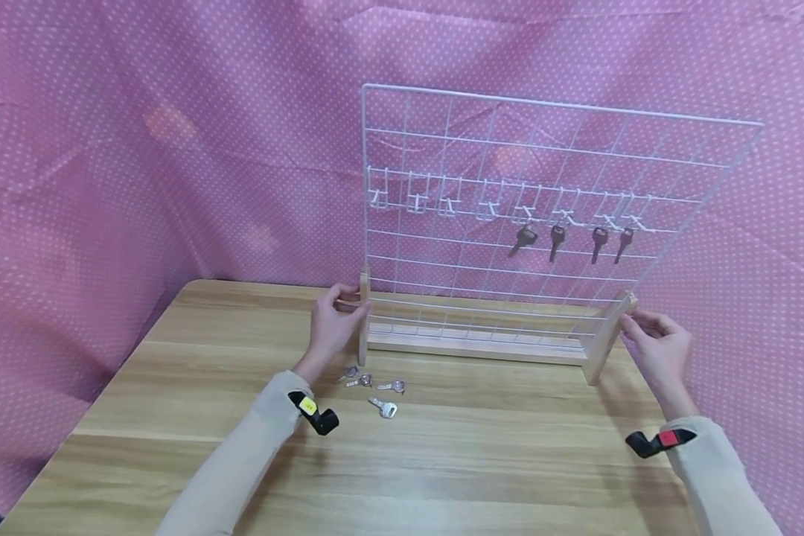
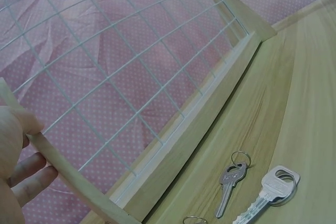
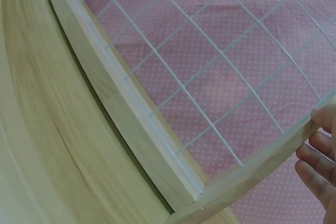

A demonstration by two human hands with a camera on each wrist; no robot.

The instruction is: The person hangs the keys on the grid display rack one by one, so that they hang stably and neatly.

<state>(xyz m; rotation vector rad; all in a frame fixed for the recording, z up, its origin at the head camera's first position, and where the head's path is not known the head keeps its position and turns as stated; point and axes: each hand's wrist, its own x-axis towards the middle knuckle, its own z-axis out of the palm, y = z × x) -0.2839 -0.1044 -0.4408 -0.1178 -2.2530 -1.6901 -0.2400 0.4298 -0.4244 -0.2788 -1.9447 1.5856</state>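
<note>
A white wire grid [image 1: 482,160] stands in a wooden base [image 1: 476,348] with upright wooden ends. Several white hooks hang in a row across it; keys [image 1: 557,242] hang from those toward the right. My left hand [image 1: 335,318] holds the left wooden end [image 2: 79,182] between thumb and fingers. On the opposite side, my right hand [image 1: 658,350] pinches the right wooden end [image 3: 252,179], fingertips near its upper part. Loose keys with small rings, among them a silver key [image 1: 384,407], lie on the table in front of the base's left part, close to my left wrist.
The wood-grain table [image 1: 442,476] extends in front of the rack and to its left. A pink dotted cloth [image 1: 174,171] hangs behind and at both sides. Black wrist straps sit over both sleeves.
</note>
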